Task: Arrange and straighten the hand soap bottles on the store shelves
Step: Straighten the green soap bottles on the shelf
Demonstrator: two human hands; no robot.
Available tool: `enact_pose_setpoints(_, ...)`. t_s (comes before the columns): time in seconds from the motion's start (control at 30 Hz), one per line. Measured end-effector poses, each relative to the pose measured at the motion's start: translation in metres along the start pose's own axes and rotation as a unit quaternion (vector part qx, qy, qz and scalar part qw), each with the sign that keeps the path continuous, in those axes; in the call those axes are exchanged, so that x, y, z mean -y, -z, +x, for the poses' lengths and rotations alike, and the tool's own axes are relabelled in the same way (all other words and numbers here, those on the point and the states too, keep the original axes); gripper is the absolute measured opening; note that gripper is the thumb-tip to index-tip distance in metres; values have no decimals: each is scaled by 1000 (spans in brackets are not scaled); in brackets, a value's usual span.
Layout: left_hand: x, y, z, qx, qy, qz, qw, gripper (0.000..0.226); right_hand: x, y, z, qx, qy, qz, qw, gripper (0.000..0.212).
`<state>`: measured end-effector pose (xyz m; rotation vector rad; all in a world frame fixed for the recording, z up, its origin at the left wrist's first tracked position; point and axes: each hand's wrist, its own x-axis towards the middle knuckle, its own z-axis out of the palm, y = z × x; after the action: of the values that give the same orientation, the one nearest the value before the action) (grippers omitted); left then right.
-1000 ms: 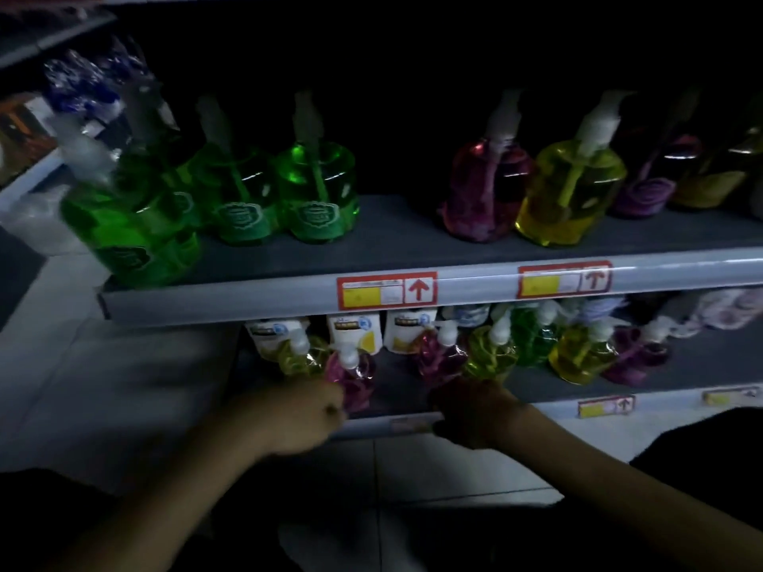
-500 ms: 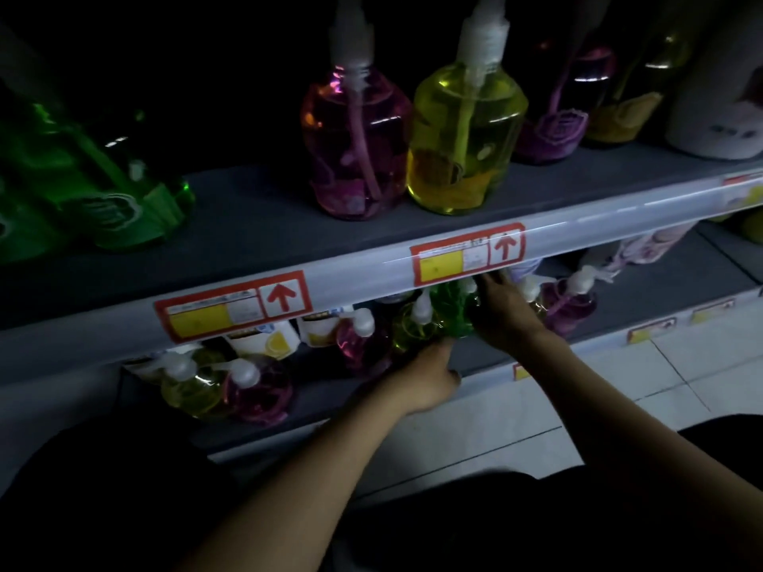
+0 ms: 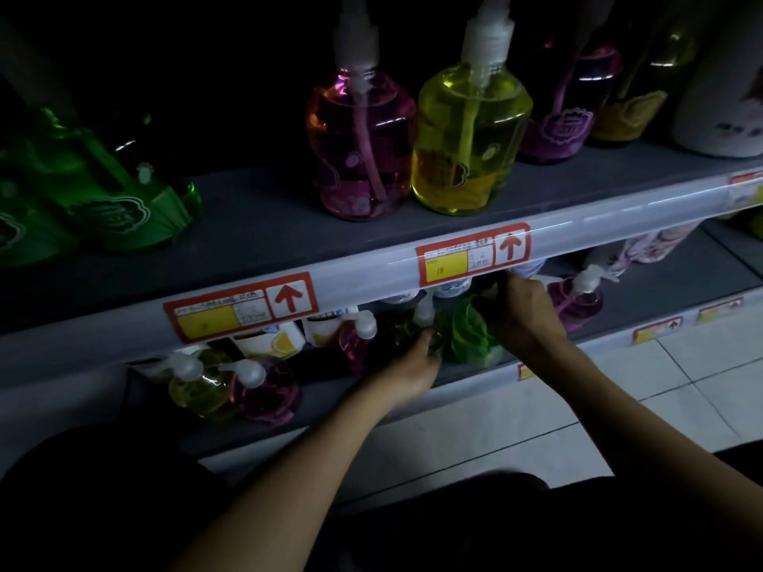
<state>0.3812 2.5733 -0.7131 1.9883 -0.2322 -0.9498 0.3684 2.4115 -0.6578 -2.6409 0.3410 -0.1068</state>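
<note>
On the lower shelf (image 3: 669,299), small pump soap bottles stand in a row. My left hand (image 3: 406,371) grips a dark yellow-green bottle (image 3: 402,328) from the front. My right hand (image 3: 522,317) holds the top of a green bottle (image 3: 468,334) right beside it. A pink bottle (image 3: 355,342) stands just left of them, and a purple bottle (image 3: 578,301) just right. Further left stand a yellow bottle (image 3: 198,386) and a dark pink bottle (image 3: 266,392). Big pink (image 3: 359,146) and yellow (image 3: 470,138) pump bottles stand on the upper shelf (image 3: 264,225).
Green bottles (image 3: 103,200) lean at the upper shelf's left. More purple and yellow bottles and a white container (image 3: 718,101) stand at the upper right. White refill pouches (image 3: 272,340) sit behind the lower row. The price rail (image 3: 371,278) overhangs the lower shelf. White tiled floor (image 3: 578,406) lies below.
The view swung right and closer. Both hands moved from the lower shelf's front edge up onto the yellow-green and green bottles, and have held there over the last half second.
</note>
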Motion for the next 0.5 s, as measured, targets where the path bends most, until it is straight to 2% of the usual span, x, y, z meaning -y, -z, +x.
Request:
enact_pose_setpoints(0.13, -11, 8, -19, -23, 36, -137, 990, 40, 12, 30, -27, -7, 70, 35, 997, 10)
enact_pose_setpoints(0.2, -18, 13, -34, 11, 52, -178, 983, 34, 18, 48, -46, 29, 67, 124, 990, 3)
enact_pose_setpoints(0.3, -25, 13, -59, 107, 55, -227, 966, 37, 33, 74, -68, 115, 77, 299, 944, 6)
enact_pose_setpoints(0.4, -26, 11, -80, 152, 41, -289, 944, 48, 46, 93, -74, 135, 85, 397, 904, 8)
enact_pose_setpoints(0.5, -31, 24, -105, 196, 44, -379, 903, 48, 64, 103, -71, 149, 90, 502, 847, 18)
